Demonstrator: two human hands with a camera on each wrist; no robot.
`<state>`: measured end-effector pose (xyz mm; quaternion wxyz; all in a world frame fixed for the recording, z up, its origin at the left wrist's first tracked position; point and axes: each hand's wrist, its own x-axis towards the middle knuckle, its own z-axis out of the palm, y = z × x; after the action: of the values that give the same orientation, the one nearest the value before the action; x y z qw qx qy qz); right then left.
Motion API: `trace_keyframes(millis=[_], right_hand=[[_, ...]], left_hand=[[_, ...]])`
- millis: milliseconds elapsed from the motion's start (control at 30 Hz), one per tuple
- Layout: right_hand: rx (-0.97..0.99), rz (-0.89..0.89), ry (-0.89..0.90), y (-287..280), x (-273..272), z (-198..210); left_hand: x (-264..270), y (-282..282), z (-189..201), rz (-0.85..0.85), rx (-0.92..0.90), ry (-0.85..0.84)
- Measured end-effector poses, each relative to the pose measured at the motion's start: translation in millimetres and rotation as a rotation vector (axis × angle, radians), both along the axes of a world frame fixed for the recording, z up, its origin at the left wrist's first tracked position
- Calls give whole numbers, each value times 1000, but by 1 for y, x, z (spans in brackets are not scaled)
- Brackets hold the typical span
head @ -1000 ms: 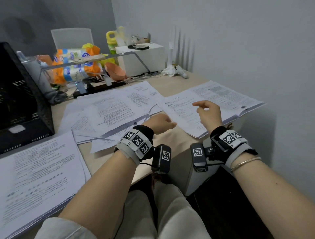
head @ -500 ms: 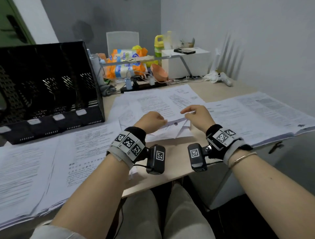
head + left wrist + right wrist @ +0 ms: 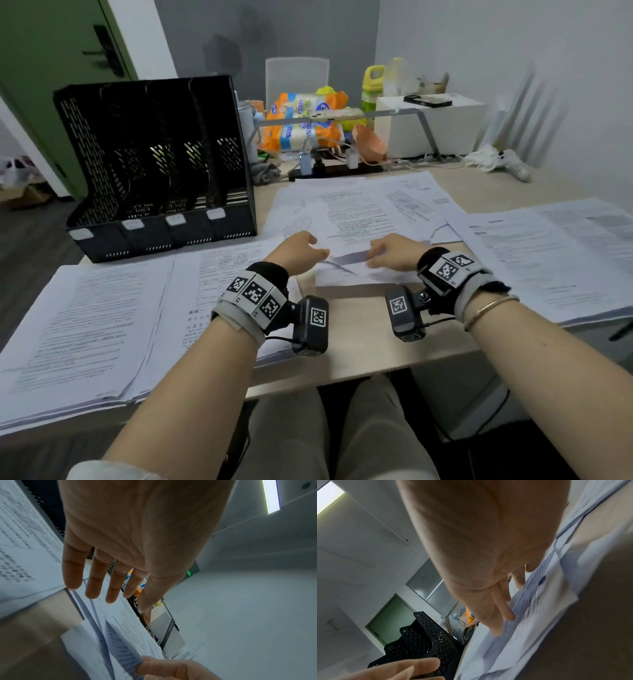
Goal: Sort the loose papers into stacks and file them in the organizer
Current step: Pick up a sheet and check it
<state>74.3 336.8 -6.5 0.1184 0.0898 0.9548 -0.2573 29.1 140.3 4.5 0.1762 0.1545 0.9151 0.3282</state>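
Head view shows both hands working the loose white printed sheets [image 3: 359,219] fanned out in the middle of the pale wooden desk [image 3: 346,315]. The right hand [image 3: 394,253] pinches the near edge of the top sheets between thumb and fingers; the left wrist view shows that edge lifted and bowed upward, probably to peel a few pages free of the pile. The left hand [image 3: 299,251] hovers beside it, fingers straight and slightly spread, holding nothing, likely poised to catch or steady the raised pages. The right wrist view shows the right fingers [image 3: 503,609] lying flat along the printed surface, with some blur.

Neater white paper stacks lie apart on either side: one at the left front [image 3: 85,325] and one along the right edge [image 3: 548,253], which suggests piles already sorted. The black perforated metal file organizer [image 3: 154,164] stands upright at the back left, its slots facing the person and seemingly without papers, so I judge that filing has not begun.
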Motion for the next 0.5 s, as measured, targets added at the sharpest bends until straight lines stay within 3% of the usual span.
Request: trace_keyframes(millis=[300, 500], right_hand=[[-191, -106, 212, 16, 10, 11], [-239, -92, 164, 22, 34, 22]], left_hand=[[3, 4, -2, 18, 159, -79], [11, 21, 0, 41, 307, -102]])
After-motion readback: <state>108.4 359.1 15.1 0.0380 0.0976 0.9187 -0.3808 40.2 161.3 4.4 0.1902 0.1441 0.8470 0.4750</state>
